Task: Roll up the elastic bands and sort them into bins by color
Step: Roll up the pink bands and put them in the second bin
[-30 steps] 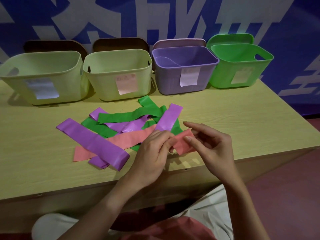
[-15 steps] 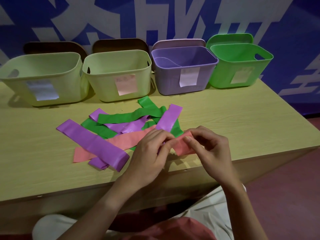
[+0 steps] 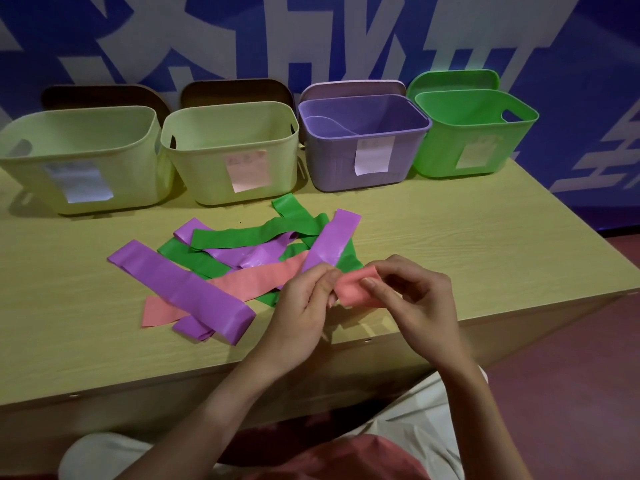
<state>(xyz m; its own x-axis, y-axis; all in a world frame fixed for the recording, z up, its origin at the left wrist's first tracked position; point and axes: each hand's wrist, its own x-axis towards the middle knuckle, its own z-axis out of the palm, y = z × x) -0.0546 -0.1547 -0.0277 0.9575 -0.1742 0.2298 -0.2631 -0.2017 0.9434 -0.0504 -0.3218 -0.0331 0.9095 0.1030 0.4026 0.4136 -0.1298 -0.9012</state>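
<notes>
A pile of flat elastic bands lies mid-table: purple bands (image 3: 180, 285), green bands (image 3: 242, 235) and a pink band (image 3: 249, 284). The near end of the pink band is curled into a small roll (image 3: 351, 291), pinched between my left hand (image 3: 304, 306) and my right hand (image 3: 415, 299). Four bins stand in a row at the back: two pale yellow-green bins (image 3: 79, 133) (image 3: 228, 123), a purple bin (image 3: 363, 109) and a green bin (image 3: 474, 105), each with a paper label on its front.
Lids lean behind the bins against a blue and white wall. Close under my hands runs the table's (image 3: 467, 244) front edge. My knees show below the table.
My hands have closed together on the pink band's end and the end has curled over into a thicker roll. The pile and bins have not moved.
</notes>
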